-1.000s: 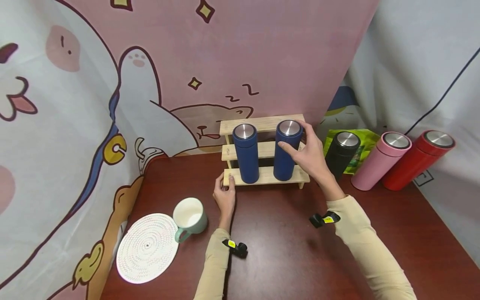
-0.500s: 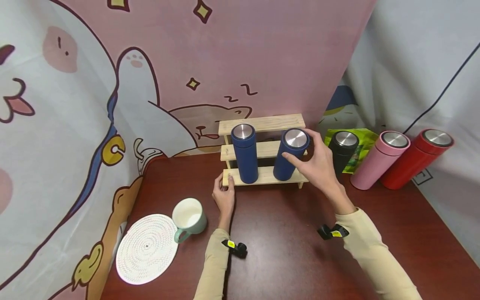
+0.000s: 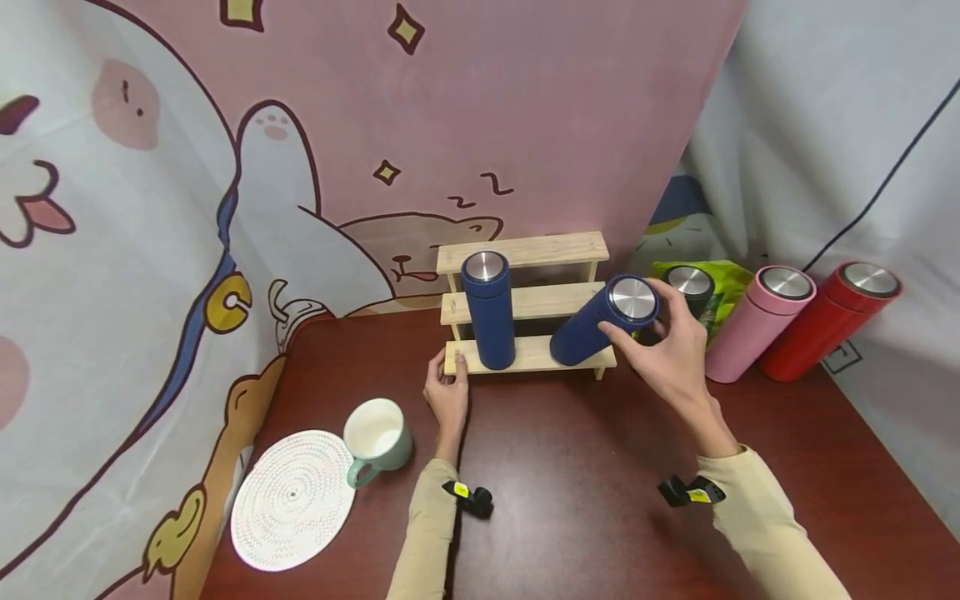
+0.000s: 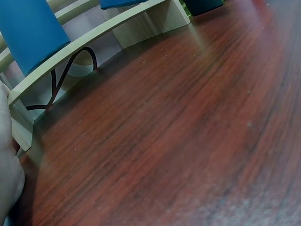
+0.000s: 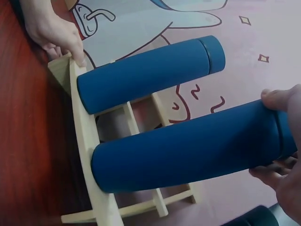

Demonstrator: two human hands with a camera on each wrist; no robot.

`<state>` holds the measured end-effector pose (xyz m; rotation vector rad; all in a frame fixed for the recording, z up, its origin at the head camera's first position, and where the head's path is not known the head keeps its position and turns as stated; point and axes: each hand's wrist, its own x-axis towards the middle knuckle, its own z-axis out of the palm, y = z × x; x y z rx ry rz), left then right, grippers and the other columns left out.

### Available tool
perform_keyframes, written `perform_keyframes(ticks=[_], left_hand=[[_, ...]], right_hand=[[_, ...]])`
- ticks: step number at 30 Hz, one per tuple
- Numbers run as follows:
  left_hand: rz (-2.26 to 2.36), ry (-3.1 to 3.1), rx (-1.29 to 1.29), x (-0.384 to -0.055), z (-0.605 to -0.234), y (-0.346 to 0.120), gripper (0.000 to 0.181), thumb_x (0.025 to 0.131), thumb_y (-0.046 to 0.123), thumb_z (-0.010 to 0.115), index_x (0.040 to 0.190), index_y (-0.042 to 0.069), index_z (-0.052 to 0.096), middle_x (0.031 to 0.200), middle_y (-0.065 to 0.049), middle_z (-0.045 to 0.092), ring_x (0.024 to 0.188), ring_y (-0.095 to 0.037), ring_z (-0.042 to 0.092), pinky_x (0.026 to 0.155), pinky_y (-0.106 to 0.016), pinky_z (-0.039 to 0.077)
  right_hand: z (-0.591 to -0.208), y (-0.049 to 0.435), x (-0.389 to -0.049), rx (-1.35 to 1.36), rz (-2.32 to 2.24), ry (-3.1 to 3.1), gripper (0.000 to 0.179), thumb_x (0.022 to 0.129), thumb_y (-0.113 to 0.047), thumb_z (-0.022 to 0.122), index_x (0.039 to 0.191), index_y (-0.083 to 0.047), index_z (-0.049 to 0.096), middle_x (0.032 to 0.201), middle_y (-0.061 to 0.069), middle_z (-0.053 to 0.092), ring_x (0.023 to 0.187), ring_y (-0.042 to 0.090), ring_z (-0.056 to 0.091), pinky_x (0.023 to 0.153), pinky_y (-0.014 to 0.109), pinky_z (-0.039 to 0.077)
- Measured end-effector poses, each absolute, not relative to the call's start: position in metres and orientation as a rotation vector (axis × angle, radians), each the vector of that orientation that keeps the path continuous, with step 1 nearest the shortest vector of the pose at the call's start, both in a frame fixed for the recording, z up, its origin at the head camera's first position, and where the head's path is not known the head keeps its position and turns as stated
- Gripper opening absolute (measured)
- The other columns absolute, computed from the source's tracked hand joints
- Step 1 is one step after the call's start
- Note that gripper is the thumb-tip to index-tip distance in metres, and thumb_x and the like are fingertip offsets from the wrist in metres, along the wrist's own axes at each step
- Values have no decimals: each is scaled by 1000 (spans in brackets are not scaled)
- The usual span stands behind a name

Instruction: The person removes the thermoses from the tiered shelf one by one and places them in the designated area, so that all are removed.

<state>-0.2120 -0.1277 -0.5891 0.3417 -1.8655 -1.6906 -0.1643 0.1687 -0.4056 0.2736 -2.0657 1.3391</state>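
My right hand [image 3: 667,354] grips a blue thermos [image 3: 596,325] near its steel-topped lid. This thermos leans to the right, its base at the lowest step of a wooden three-tier rack [image 3: 532,353]. On the same step, to the left, a second blue thermos [image 3: 491,321] stands upright. My left hand [image 3: 448,400] holds the left end of that step, thumb on top. In the right wrist view, thumb and fingers of the right hand [image 5: 287,160] wrap the upper end of the leaning thermos [image 5: 188,153]. Only an edge of the left hand [image 4: 7,174] shows in the left wrist view.
At the right stand a black thermos [image 3: 690,287], a pink thermos [image 3: 757,329] and a red thermos [image 3: 828,325], with a green-yellow packet [image 3: 723,292] behind. A green mug [image 3: 393,446] sits beside a round white woven mat [image 3: 292,500] at the left. A printed cloth hangs behind the rack.
The right hand has tipped the right-hand blue thermos from upright to leaning right, moving rightward and slightly down with its top. The left hand and the other blue thermos have stayed put.
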Motion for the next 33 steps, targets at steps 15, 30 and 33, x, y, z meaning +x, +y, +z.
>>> perform_keyframes(ticks=[15, 30, 33], left_hand=[[-1686, -1878, 364, -213, -590, -126, 35, 92, 19, 75, 125, 10, 69, 109, -12, 77, 90, -13, 71, 73, -15, 52], [-1719, -1853, 377, -210, -585, -125, 36, 92, 14, 74, 126, 4, 68, 110, -16, 76, 98, -26, 73, 76, -13, 52], [-1728, -1836, 362, -211, -585, -125, 37, 93, 11, 74, 128, 1, 67, 112, -20, 75, 100, -32, 72, 75, -10, 50]], right_hand=[[-412, 229, -127, 65, 1412, -1991, 74, 76, 5, 83, 143, -8, 54, 129, -9, 65, 110, -4, 64, 84, 7, 49], [-412, 278, -106, -171, 1258, -2047, 70, 78, -5, 85, 142, -19, 58, 124, -19, 64, 106, -2, 60, 86, 4, 46], [-414, 287, -105, -229, 1235, -2065, 70, 80, -5, 84, 142, -20, 57, 125, -19, 63, 106, -4, 59, 90, 5, 46]])
